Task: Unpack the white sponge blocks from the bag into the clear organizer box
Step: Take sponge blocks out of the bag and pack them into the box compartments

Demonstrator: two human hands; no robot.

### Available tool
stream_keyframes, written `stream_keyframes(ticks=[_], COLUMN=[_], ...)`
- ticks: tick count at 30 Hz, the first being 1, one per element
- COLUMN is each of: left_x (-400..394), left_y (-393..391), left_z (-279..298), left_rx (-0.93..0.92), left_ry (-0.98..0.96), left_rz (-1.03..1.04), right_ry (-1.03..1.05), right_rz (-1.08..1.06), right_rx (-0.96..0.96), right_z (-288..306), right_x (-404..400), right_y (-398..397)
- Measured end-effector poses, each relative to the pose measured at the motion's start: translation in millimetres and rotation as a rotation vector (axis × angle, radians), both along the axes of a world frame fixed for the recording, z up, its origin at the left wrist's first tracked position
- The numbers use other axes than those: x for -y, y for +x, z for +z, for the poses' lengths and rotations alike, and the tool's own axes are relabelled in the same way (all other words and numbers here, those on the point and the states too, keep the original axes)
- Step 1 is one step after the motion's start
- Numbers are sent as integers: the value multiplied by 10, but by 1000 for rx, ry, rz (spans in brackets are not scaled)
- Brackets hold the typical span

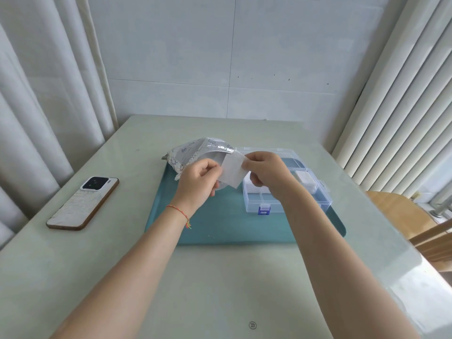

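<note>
A white sponge block (232, 170) is held in the air between both hands, above the teal tray (220, 228). My left hand (199, 183) pinches its left edge and my right hand (265, 171) pinches its right edge. Behind the block lies the silver printed bag (193, 152), crumpled, its mouth facing the hands. The clear organizer box (320, 192) stands open on the right of the tray, with a blue latch (264, 210) in front. White sponge blocks (304, 178) lie in its compartments, partly hidden by my right hand.
A phone (83, 203) lies face down on the pale green table (220, 289), left of the tray. Curtains hang at the left, blinds at the right, and a wooden chair (401, 214) stands by the table's right edge.
</note>
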State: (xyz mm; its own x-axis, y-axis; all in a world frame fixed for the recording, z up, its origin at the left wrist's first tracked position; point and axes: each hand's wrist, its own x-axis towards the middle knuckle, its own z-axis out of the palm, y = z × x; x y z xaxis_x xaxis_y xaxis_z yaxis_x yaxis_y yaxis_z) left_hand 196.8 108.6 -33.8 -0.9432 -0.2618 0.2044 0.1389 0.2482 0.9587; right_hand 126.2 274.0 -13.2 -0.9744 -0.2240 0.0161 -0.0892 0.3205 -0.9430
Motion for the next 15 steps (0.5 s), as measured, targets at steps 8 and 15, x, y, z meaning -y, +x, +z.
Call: stream_keyframes(ticks=[8,15], left_x=[-224,-398], left_y=[-270,-484], left_z=[-19,19], left_rx=[-94,-177], left_ry=[-238,-375], left_rz=[4,126], right_ry=[-132,-203], right_rz=[259,282], right_rx=[59,71], right_z=[119,164], right_x=[-312,-447], right_y=[-130,-353])
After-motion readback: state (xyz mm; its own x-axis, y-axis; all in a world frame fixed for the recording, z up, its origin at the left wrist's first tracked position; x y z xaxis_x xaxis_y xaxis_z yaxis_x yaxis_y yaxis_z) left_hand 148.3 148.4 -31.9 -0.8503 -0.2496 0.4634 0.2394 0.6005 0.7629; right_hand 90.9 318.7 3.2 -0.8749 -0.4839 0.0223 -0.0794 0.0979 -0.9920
